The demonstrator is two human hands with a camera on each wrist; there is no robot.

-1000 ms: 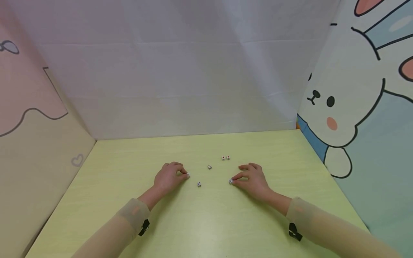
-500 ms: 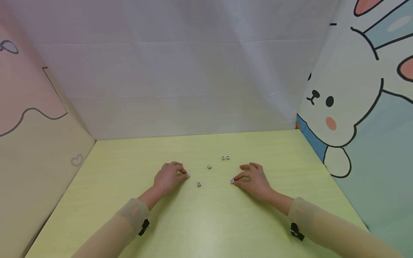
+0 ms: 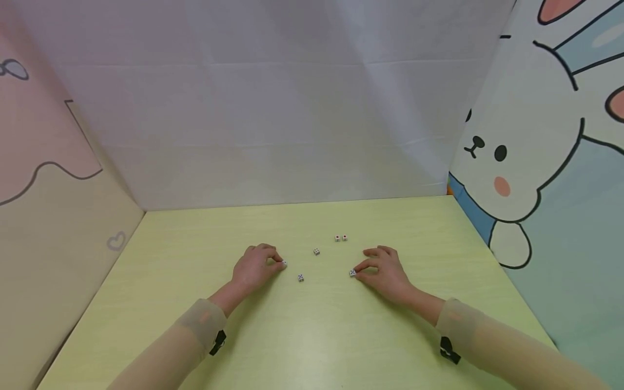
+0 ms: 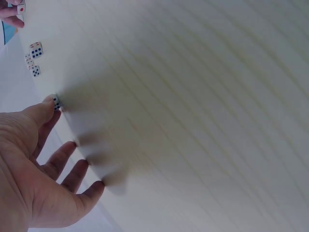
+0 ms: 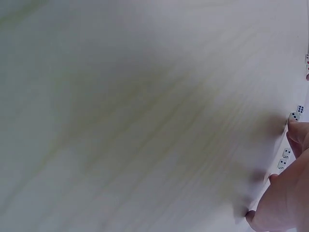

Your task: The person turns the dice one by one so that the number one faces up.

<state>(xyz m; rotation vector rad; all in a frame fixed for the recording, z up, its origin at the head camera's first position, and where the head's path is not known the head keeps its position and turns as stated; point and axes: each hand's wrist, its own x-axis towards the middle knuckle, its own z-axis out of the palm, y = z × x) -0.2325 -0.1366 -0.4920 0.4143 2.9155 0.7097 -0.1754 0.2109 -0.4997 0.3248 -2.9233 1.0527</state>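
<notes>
My left hand (image 3: 254,269) pinches a small white die (image 3: 285,264) between thumb and index finger, low over the tabletop. In the left wrist view the die (image 4: 56,102) shows dark pips, and the other fingertips (image 4: 99,186) come down at the table surface. On the other side, my right hand (image 3: 384,273) holds another white die (image 3: 352,273) the same way. That die (image 5: 293,116) appears at the right edge of the right wrist view, partly behind the thumb. Between the hands lie two loose dice, a nearer one (image 3: 300,278) and a farther one (image 3: 316,252).
Farther back, two dice with red pips, a left one (image 3: 337,238) and a right one (image 3: 344,238), sit side by side. The pale yellow-green table (image 3: 312,336) meets a white curtain (image 3: 292,135) behind and cartoon-printed panels at both sides.
My right hand has slid slightly to the right with its die, away from the loose dice. The left hand and the other dice have stayed put.
</notes>
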